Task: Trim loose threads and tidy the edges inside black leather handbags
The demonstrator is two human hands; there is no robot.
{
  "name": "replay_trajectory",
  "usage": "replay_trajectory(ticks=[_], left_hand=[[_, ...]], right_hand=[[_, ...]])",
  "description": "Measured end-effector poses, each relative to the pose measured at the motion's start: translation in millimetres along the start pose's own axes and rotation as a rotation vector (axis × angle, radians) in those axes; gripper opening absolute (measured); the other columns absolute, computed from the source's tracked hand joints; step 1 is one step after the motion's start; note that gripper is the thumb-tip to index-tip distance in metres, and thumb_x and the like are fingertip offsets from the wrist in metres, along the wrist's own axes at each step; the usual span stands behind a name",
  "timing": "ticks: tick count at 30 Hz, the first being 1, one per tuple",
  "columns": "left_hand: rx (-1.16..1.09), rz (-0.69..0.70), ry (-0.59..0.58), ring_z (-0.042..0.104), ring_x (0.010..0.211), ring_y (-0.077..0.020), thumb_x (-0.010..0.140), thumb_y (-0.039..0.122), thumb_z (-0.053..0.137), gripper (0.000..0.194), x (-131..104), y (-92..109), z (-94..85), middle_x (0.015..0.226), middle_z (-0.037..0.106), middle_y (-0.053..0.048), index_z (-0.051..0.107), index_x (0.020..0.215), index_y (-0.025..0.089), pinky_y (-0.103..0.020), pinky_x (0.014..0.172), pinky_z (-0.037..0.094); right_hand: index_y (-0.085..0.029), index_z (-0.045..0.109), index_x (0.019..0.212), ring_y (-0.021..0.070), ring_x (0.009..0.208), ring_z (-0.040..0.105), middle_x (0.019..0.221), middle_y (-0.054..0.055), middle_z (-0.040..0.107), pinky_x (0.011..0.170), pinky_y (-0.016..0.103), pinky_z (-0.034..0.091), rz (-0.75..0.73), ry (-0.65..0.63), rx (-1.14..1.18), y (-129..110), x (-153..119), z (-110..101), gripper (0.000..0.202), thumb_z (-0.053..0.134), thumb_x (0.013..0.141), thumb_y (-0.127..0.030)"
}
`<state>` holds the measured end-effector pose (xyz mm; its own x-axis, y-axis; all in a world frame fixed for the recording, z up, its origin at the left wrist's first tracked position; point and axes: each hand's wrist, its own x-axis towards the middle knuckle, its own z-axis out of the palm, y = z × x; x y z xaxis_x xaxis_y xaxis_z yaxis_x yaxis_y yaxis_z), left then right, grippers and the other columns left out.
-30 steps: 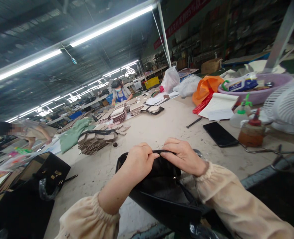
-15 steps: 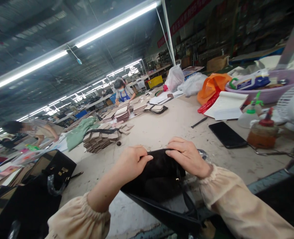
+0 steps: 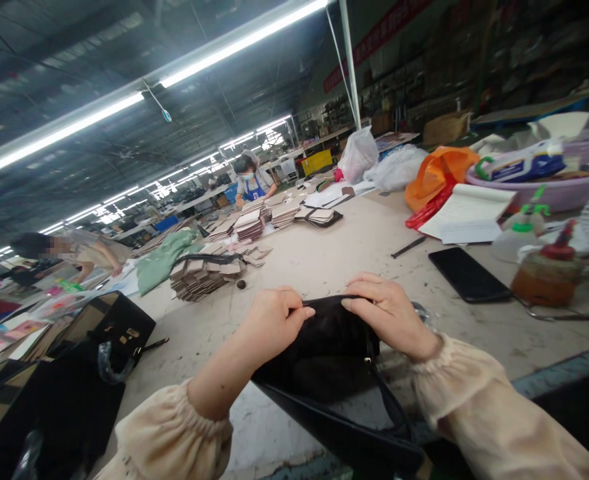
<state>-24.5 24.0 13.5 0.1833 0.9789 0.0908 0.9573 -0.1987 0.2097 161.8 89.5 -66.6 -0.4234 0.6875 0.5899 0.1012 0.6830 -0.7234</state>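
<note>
Both hands pinch the black bag's (image 3: 324, 347) top edge: left hand (image 3: 274, 325) at nine o'clock, right hand (image 3: 392, 317) at three; fingertips hidden, bag's near end cut off.

1. A large factory workshop for leather goods, seen from a worker's seat at a long, scuffed tabletop (image 3: 324, 260).
2. Long fluorescent tube lights (image 3: 149, 93) hang in rows under a high, dark roof.
3. Stacks of cut cardboard pieces (image 3: 202, 277) lie on the tabletop, with more stacks (image 3: 248, 225) farther along.
4. Black handbags (image 3: 119, 327) sit at the left edge.
5. Other workers stand at benches: one in a blue apron (image 3: 252, 183), another (image 3: 74, 250) bent over at left.
6. A glue bottle (image 3: 549, 277) and a red banner (image 3: 374, 37) complete the scene.
</note>
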Motion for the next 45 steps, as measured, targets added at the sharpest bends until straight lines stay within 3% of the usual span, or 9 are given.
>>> replay_trajectory(ticks=[13,16,20,23,27,31,36,45], left_hand=[[0.064,-0.047,-0.010,0.052,0.065,-0.0118,0.085,0.026,0.054,0.030,4,0,0.8,0.066,0.058,-0.002,0.056,0.057,0.014,-0.024,0.064,0.038],[0.070,-0.060,-0.005,0.050,0.063,-0.0113,0.085,0.026,0.054,0.031,5,1,0.7,0.064,0.056,-0.001,0.055,0.056,0.014,-0.024,0.062,0.036],[0.059,-0.067,0.002,0.050,0.062,-0.0108,0.084,0.025,0.054,0.030,4,3,0.3,0.063,0.056,0.000,0.055,0.055,0.014,-0.023,0.060,0.035],[0.050,-0.075,0.004,0.051,0.063,-0.0110,0.084,0.025,0.054,0.031,4,2,0.0,0.063,0.057,0.000,0.056,0.055,0.015,-0.023,0.060,0.035],[0.068,-0.091,0.015,0.051,0.063,-0.0112,0.084,0.026,0.053,0.031,5,1,0.6,0.063,0.057,-0.001,0.056,0.056,0.014,-0.024,0.060,0.035],[0.082,-0.089,0.009,0.052,0.064,-0.0118,0.085,0.027,0.053,0.031,5,-2,1.4,0.064,0.058,-0.002,0.057,0.057,0.014,-0.024,0.062,0.035],[0.024,-0.078,0.007,0.051,0.062,-0.0111,0.081,0.035,0.058,0.032,1,-9,-2.3,0.065,0.061,-0.001,0.059,0.056,0.015,-0.023,0.059,0.035],[0.074,-0.080,-0.004,0.053,0.064,-0.0121,0.084,0.031,0.054,0.026,-5,-21,-11.0,0.067,0.062,-0.002,0.061,0.063,0.016,-0.023,0.060,0.035]], right_hand=[[-0.017,0.064,0.071,0.0141,0.074,0.055,0.075,0.002,0.058,0.068,0.027,0.042,-0.008,0.006,-0.112,-6,0,0,0.015,0.052,0.082,-0.015],[-0.018,0.066,0.083,0.0168,0.082,0.056,0.083,0.004,0.062,0.075,0.030,0.043,-0.049,0.003,-0.215,-9,0,-2,0.012,0.056,0.078,-0.016],[-0.021,0.067,0.102,0.0195,0.092,0.057,0.098,0.005,0.065,0.083,0.033,0.044,-0.076,-0.015,-0.273,-10,5,0,0.025,0.063,0.078,-0.029],[-0.022,0.070,0.092,0.0177,0.086,0.058,0.089,0.004,0.066,0.079,0.031,0.044,-0.065,-0.039,-0.253,-10,12,4,0.019,0.062,0.081,-0.036],[-0.022,0.071,0.077,0.0141,0.078,0.059,0.078,0.000,0.066,0.073,0.027,0.044,-0.044,-0.082,-0.160,-9,20,7,0.013,0.061,0.082,-0.030],[-0.021,0.070,0.074,0.0129,0.075,0.058,0.075,0.000,0.064,0.070,0.026,0.043,-0.017,-0.065,-0.098,-8,20,8,0.012,0.062,0.082,-0.026],[-0.019,0.067,0.070,0.0145,0.074,0.056,0.071,0.001,0.061,0.069,0.028,0.041,-0.079,-0.051,-0.197,-8,18,9,0.015,0.062,0.082,-0.026],[-0.018,0.064,0.069,0.0158,0.074,0.054,0.070,0.003,0.059,0.069,0.029,0.040,-0.093,-0.042,-0.203,-10,18,9,0.017,0.058,0.083,-0.023]])
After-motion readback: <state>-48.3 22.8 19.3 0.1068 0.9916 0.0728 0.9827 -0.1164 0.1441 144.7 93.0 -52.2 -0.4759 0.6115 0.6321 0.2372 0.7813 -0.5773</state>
